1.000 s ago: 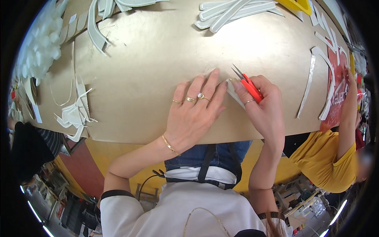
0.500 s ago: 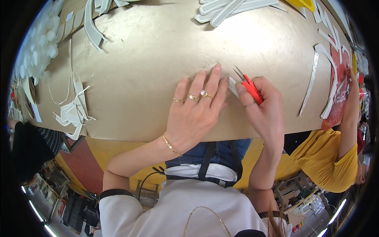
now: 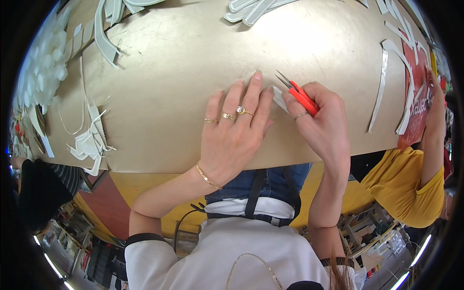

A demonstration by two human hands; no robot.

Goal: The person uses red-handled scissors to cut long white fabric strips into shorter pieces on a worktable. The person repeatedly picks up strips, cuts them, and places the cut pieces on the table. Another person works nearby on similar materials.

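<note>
My left hand lies palm down near the table's front edge, its fingers stretched out and a little apart. Rings sit on its fingers. My right hand is closed around red-handled thread snips, whose bare blades point up and left, away from me. A narrow white strip shows between the two hands. One end is by my left index fingertip and the other disappears at my right fingers; I cannot tell whether either hand grips it.
White strips lie in a pile at the far side and in a curved bunch far left. Cut scraps and a cloudy plastic bag are on the left. At right are more strips, a red bag and a person in yellow.
The whole view has shifted slightly, the tabletop items moving up and left in it. My hands keep nearly the same pose, with the snips still in my right hand.
</note>
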